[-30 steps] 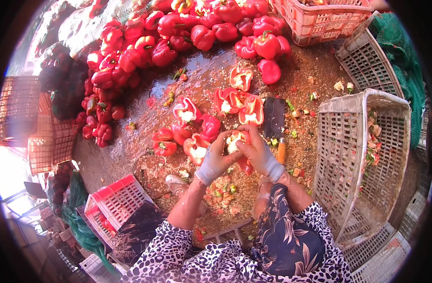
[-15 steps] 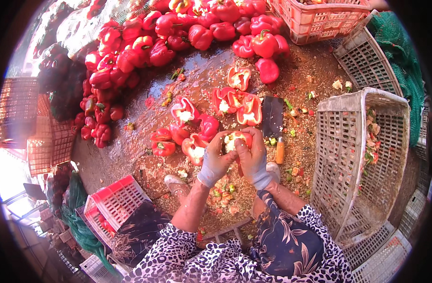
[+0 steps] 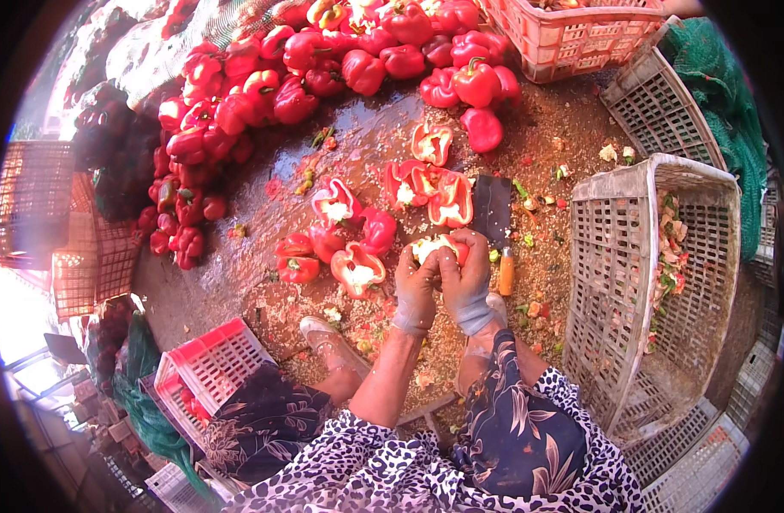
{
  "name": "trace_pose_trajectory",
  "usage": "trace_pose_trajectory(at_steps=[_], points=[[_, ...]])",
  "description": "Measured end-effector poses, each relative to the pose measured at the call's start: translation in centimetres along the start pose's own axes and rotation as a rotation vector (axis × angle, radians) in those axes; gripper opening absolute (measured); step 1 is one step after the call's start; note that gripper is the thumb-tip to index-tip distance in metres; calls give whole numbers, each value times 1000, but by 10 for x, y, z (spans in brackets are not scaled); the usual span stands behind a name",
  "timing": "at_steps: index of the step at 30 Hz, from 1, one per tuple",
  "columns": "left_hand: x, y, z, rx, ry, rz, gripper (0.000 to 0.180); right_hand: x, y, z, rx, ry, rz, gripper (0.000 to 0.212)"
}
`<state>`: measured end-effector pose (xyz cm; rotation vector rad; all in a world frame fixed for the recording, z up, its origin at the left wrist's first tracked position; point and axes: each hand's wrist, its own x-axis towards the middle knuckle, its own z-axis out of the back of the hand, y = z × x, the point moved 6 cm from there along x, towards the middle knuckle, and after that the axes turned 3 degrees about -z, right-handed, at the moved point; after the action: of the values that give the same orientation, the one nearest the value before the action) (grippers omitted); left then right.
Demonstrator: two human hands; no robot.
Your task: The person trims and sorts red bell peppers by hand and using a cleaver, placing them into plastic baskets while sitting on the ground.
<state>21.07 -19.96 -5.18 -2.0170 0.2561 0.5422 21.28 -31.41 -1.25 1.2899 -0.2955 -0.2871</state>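
Between my two gloved hands is a piece of red bell pepper [image 3: 443,247], its pale seed core facing up. My left hand [image 3: 416,286] closes on its left side, and my right hand [image 3: 466,278] grips its right side, thumbs close together. Just left of my hands lies a cut pepper half [image 3: 357,270] with its white inside showing. Beyond them are more opened halves [image 3: 450,198]. A cleaver [image 3: 494,209] with a dark blade and orange handle lies flat on the ground right of the halves. My fingertips are partly hidden behind the pepper.
A big heap of whole red peppers [image 3: 298,73] spreads across the far left. At my right a grey plastic crate [image 3: 614,282] lies tipped, with scraps inside. A red crate [image 3: 580,38] stands far right, and a pink-white crate [image 3: 212,368] near left. Seeds cover the ground.
My left hand has shifted right, closer to my right hand, and its grip on the pepper has changed. The pepper piece is turned slightly, showing more of its core. The surrounding peppers stay put.
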Motion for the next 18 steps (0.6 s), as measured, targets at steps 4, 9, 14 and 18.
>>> trace_pose_trajectory(at_steps=[4,9,14,18], points=[[24,-27,9,403,-59,-358,24,-27,11,-3,14,169,-14,26],[34,-32,-33,-249,116,154,23,-5,-51,16,594,-110,-585,21],[22,-80,-130,-92,370,41,44,-17,-80,0,1200,-82,-730,21],[-41,-111,-215,61,1055,-55,98,8,-37,3,1321,-124,-524,18]])
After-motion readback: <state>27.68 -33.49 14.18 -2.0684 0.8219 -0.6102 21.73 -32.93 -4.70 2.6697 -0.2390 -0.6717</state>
